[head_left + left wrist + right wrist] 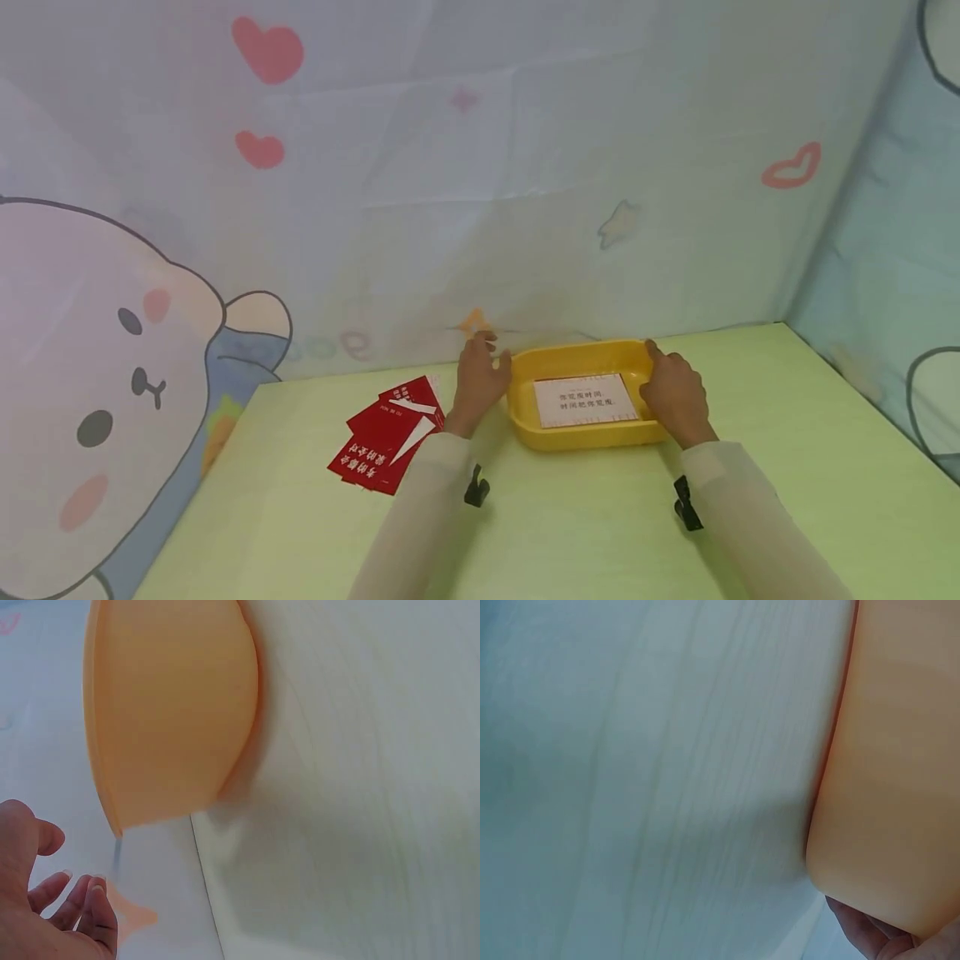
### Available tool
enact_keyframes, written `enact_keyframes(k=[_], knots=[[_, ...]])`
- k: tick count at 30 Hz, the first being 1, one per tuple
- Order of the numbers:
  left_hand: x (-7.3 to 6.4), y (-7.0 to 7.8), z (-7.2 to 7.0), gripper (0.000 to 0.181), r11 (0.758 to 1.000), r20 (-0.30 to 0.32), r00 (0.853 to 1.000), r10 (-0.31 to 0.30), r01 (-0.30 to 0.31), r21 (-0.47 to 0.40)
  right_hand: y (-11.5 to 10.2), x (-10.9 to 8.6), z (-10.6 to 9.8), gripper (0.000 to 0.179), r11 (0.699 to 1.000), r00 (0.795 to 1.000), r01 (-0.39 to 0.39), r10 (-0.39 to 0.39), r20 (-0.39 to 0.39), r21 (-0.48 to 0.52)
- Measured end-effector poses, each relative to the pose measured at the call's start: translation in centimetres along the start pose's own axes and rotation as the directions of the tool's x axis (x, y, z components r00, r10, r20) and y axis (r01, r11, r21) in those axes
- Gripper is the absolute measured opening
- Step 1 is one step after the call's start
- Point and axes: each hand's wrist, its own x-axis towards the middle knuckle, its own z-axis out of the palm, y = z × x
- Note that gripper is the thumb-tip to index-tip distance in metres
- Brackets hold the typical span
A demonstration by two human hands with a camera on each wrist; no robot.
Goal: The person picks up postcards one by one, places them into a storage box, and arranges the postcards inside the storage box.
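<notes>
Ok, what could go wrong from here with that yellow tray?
The right hand grips the yellow tray but the open left hand doesn't, so lifting now might tip it. The white card inside could then slide. The left sleeve is close beside the red cards and might brush them.

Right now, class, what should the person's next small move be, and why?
Probably bring the left hand onto the left end of the yellow tray: that hand's fingers hold nothing and stand clear of the tray, while the right hand grips the opposite end.

Tray holds card, perhaps several; loose cards lie left.
</notes>
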Motion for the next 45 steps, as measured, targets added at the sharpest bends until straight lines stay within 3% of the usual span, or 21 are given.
enact_keyframes(k=[10, 15, 28, 36, 45], knots=[[-0.2, -2.0, -1.9, 0.032, 0.998, -0.038, 0.998, -0.056, 0.057, 0.028, -0.3, 0.1, 0.1, 0.067, 1.000, 1.000, -0.027, 0.027, 0.013, -0.008], [-0.6, -3.2, -2.9, 0.035, 0.997, -0.036, 0.997, -0.061, 0.063, 0.039, -0.4, 0.2, 0.1, 0.067, 0.999, 0.999, -0.035, 0.035, 0.009, -0.009], [-1.3, -5.9, -5.7, 0.044, 0.977, 0.021, 0.985, -0.172, 0.168, 0.132, -0.6, 0.2, 0.6, 0.066, 1.000, 1.000, -0.022, 0.022, -0.002, 0.006], [-1.7, -8.5, -7.1, 0.048, 0.965, 0.002, 0.981, -0.196, 0.192, 0.179, -0.9, 0.3, 0.5, 0.066, 1.000, 0.999, -0.032, 0.032, -0.005, 0.000], [-2.6, -10.5, -9.9, 0.055, 0.901, -0.046, 0.947, -0.318, 0.317, 0.295, -1.0, 0.5, 1.2, 0.066, 0.999, 0.999, -0.033, 0.033, -0.003, 0.005]])
